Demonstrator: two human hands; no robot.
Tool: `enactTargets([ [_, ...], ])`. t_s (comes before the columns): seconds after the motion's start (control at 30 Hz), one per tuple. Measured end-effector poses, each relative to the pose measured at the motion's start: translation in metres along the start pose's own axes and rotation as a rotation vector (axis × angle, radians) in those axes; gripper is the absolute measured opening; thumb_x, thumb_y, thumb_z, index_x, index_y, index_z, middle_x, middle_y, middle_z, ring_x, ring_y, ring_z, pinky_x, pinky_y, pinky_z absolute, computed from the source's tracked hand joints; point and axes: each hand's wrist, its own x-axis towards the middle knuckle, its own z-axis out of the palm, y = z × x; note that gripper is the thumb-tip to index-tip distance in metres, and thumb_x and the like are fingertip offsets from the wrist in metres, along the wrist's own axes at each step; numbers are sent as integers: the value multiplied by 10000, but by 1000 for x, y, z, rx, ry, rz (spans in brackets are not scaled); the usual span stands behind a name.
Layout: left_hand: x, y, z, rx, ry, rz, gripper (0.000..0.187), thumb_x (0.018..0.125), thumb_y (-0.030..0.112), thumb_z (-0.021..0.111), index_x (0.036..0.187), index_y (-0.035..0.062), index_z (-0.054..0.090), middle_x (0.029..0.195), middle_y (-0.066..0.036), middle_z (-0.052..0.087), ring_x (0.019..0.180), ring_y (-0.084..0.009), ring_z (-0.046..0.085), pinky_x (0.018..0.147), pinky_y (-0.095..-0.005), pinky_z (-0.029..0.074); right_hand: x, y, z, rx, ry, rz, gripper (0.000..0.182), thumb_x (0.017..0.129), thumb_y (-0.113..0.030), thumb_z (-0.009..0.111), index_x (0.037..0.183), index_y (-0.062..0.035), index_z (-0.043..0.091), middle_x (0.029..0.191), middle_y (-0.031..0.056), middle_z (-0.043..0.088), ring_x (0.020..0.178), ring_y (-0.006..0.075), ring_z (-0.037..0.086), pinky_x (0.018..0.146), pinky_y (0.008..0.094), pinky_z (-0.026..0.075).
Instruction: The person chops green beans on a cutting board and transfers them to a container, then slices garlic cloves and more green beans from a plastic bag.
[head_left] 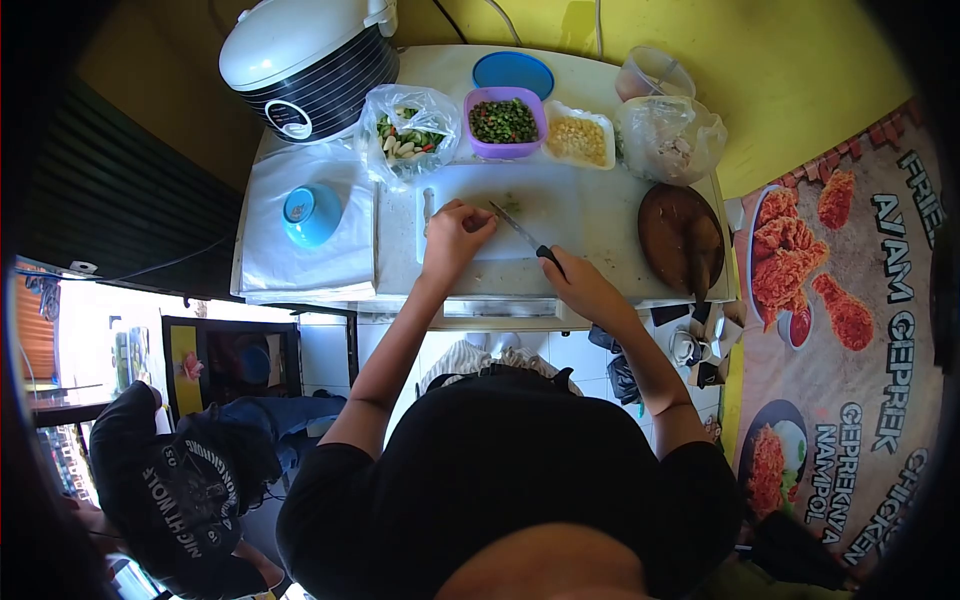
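My right hand is closed round the dark handle of a kitchen knife. Its blade slants up and left over a white cutting board. Just left of the blade, my left hand rests on the board with its fingers bunched together. Whatever is in those fingers is too small or hidden to make out. A few small green chopped pieces lie on the board by the knife tip.
Behind the board stand a bag of vegetables, a purple container of chopped greens, a tray of pale yellow pieces and a plastic bag. A blue bowl and rice cooker are left, a stone mortar right. Another person sits left.
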Motion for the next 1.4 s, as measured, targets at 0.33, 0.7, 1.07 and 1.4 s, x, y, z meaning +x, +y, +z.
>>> enactTargets([
  [0.33,0,0,-2,-13,-8,-11,148,755,143,746,830,16,730,769,-96,641,650,-186,632,649,-301,520,1,-6,-4,-118,-25,-11,282,986,-288,425,965,-7,436,751,265,591,704,454,577,644,518,430],
  [0.7,-1,-2,-1,-23,25,-7,142,760,137,735,824,10,728,761,-100,639,644,-188,629,636,-301,519,10,-15,-5,-240,-91,34,286,998,-285,388,1022,-5,440,822,283,606,780,468,588,709,530,441],
  [1.07,3,4,0,22,-3,-8,154,793,144,709,868,10,724,823,-131,649,709,-226,643,685,-330,522,3,-3,-24,-41,-148,104,314,974,-283,417,931,13,512,797,239,590,740,389,576,706,451,441],
  [1.4,5,26,-4,58,-11,158,206,837,182,693,998,54,708,926,-134,640,777,-246,610,724,-354,500,-10,14,-40,145,12,103,355,976,-333,460,881,-5,552,733,124,556,672,205,507,674,340,427],
])
